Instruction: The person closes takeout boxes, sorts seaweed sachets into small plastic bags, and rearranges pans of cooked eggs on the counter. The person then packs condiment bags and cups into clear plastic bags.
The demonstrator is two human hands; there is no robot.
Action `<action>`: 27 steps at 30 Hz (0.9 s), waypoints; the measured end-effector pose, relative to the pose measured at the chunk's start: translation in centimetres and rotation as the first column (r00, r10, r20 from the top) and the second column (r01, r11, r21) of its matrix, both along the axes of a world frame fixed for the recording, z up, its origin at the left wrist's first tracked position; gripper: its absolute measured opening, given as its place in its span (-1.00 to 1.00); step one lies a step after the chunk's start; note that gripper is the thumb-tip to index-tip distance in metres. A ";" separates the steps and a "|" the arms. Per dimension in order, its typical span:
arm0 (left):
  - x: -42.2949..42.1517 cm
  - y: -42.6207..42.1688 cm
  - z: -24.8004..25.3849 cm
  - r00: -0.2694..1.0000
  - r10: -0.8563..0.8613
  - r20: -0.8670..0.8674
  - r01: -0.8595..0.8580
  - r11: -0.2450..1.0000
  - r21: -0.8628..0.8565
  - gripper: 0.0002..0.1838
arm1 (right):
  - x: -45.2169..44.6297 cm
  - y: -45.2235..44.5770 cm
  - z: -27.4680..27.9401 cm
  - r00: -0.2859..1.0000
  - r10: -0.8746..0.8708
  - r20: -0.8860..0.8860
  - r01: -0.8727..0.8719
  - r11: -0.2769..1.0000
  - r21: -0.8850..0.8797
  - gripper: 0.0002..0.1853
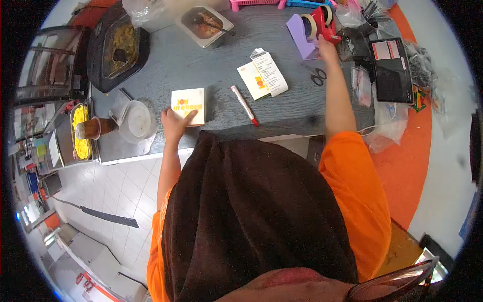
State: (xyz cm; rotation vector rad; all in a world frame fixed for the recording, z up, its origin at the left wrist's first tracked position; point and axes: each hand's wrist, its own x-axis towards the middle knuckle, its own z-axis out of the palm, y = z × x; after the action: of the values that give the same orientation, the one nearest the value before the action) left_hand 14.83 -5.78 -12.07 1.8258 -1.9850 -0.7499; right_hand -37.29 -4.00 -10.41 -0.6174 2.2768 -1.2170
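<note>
My left hand (176, 124) is at the near edge of the counter, its fingers and thumb around the lower part of a small white box (188, 100) with orange and yellow lettering. My right hand (326, 50) reaches to the tape dispensers at the back right, a purple one (302, 39) and a red one (329, 31); its fingertips are at the purple one's edge, and whether they pinch anything is too small to tell. Between the hands lie a second printed box (250, 80) with a paper receipt (270, 73) on it, and a red-and-white marker (244, 105).
Black scissors (318, 77) lie below the dispensers. A tablet (391, 70) and plastic bags (390, 132) are on the right. A food container (205, 25) stands at the back. On the left are a clear round tub (137, 121), a brown cup (89, 129) and a yellow-filled tray (80, 146).
</note>
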 end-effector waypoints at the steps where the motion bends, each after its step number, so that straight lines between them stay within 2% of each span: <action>1: -0.6 0.2 0.9 0.988 -0.026 0.154 0.035 0.998 -0.060 -0.20 | -0.4 -0.3 0.6 0.950 0.042 0.308 -0.041 0.999 -0.009 -0.60; 2: -0.8 0.4 1.2 0.991 -0.025 0.134 0.034 0.997 -0.071 -0.23 | -0.5 -0.6 1.2 0.931 0.092 0.354 -0.108 0.994 0.026 -0.65; 4: -1.0 0.8 1.5 0.995 -0.025 0.098 0.034 0.995 -0.092 -0.27 | -1.3 -0.5 1.7 0.841 0.160 0.517 -0.155 0.986 -0.054 -0.68; 6: -1.5 1.7 1.7 0.998 0.065 0.023 -0.064 0.997 -0.041 -0.29 | -1.9 0.1 2.3 0.718 0.283 0.636 -0.197 0.959 -0.204 -0.68; 7: -1.9 2.0 1.9 0.994 0.111 -0.014 -0.111 0.994 -0.019 -0.29 | -1.5 0.8 1.8 0.726 0.277 0.629 -0.079 0.943 -0.325 -0.67; 8: -2.2 2.6 2.1 0.987 0.156 0.022 -0.156 0.988 -0.006 -0.29 | -1.0 1.8 1.0 0.734 0.270 0.623 0.041 0.898 -0.437 -0.66; 10: -2.9 3.6 2.4 0.964 0.248 0.091 -0.250 0.968 0.015 -0.28 | 0.6 3.9 0.5 0.706 0.309 0.637 0.245 0.738 -0.629 -0.68; 13: -3.1 4.7 2.0 0.947 0.320 0.016 -0.320 0.947 0.019 -0.18 | 1.8 5.3 -3.9 0.890 0.219 0.400 0.087 0.779 -0.622 -0.79; 14: -3.0 4.9 1.8 0.941 0.336 -0.047 -0.334 0.942 0.041 -0.15 | 1.8 4.8 -5.0 0.881 0.134 0.453 0.188 0.780 -0.597 -0.86; 17: -3.0 4.8 0.1 0.912 0.356 -0.203 -0.347 0.935 0.079 -0.06 | 1.0 4.5 -3.4 0.901 0.151 0.406 0.106 0.833 -0.544 -0.86; 19: -3.1 4.4 -0.3 0.912 0.326 -0.249 -0.318 0.945 0.073 -0.03 | 1.3 4.4 -3.2 0.915 0.098 0.391 0.136 0.837 -0.530 -0.83; 20: -3.1 4.4 -0.4 0.882 0.358 -0.306 -0.327 0.933 0.149 -0.08 | 1.5 4.4 -3.1 0.922 0.071 0.381 0.151 0.838 -0.523 -0.82; 22: -5.2 4.7 2.6 0.803 0.433 -0.409 -0.329 0.895 0.302 -0.18 | 1.8 4.3 -3.2 0.917 0.034 0.397 0.206 0.813 -0.545 -0.81; 25: -6.4 4.3 5.2 0.516 0.552 -0.655 -0.147 0.810 0.568 -0.35 | 1.6 4.4 -4.6 0.869 -0.030 0.493 0.335 0.769 -0.544 -0.83; 26: -7.0 4.5 6.9 0.507 0.552 -0.662 -0.074 0.793 0.604 -0.45 | 1.4 4.3 -5.3 0.841 -0.047 0.538 0.385 0.753 -0.535 -0.84; 27: -6.9 4.7 6.7 0.464 0.606 -0.646 -0.048 0.746 0.665 -0.45 | 1.4 4.8 -5.6 0.961 -0.101 0.259 0.222 0.841 -0.494 -0.85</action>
State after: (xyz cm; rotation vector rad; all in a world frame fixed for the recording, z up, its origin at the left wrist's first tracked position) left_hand 7.95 -1.12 -5.40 1.5207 -0.7109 -1.7961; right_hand -35.87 0.83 -16.00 -0.4405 1.8360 -1.9144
